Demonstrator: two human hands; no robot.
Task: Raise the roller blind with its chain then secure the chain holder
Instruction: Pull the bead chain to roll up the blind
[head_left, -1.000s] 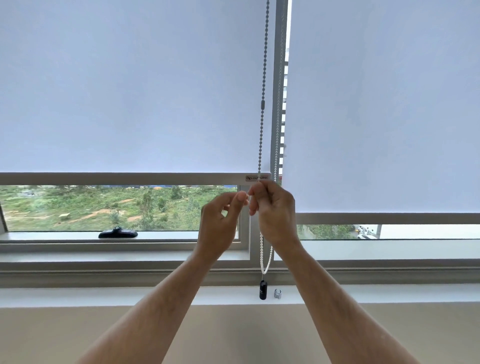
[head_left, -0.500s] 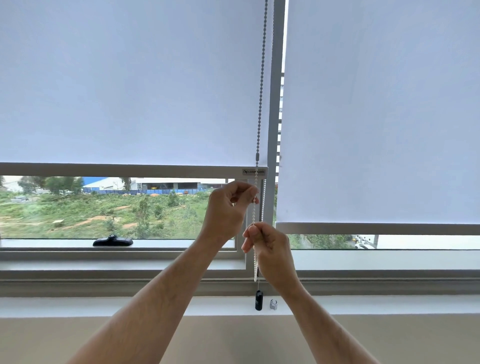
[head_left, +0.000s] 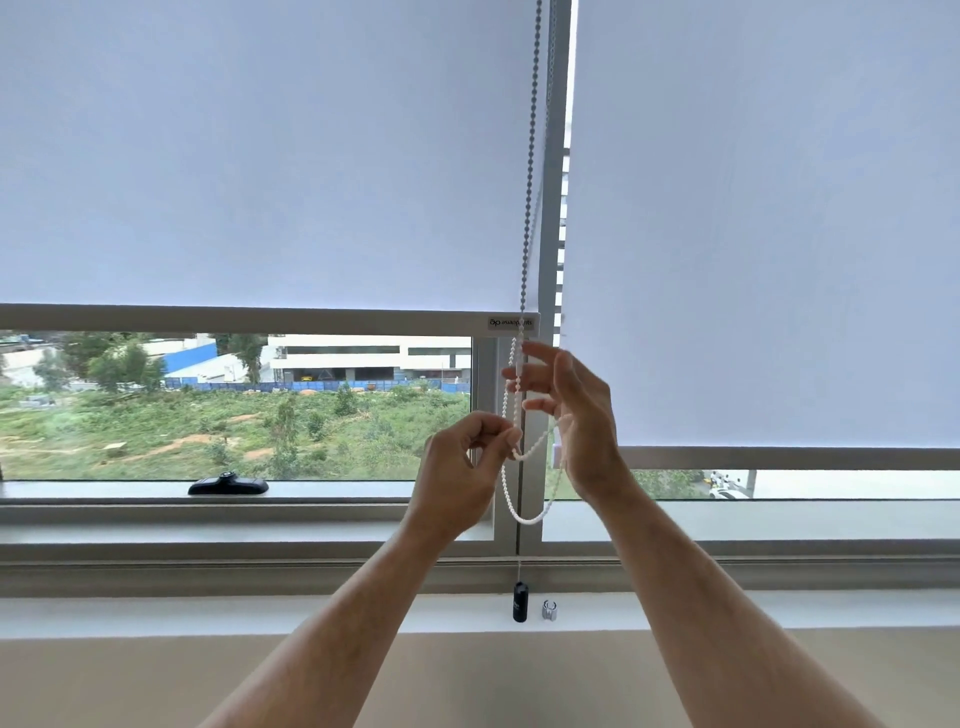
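Note:
The left roller blind is pale grey-white, and its bottom bar hangs partway up the window. A beaded chain runs down along the blind's right edge and ends in a slack white loop. My left hand pinches the white chain between thumb and forefinger. My right hand is higher, just to the right, its fingers spread around the chain strands. A black chain holder hangs low at the sill, below both hands.
A second blind covers the right pane and hangs lower. A small metal fitting sits on the white sill beside the black holder. A black window handle lies on the lower frame at left. The vertical window frame stands behind the chain.
The left blind's bottom bar has risen, showing more of the view outside. My left hand dropped lower on the chain, my right hand rose and loosened its fingers, and the chain's loop hangs slack.

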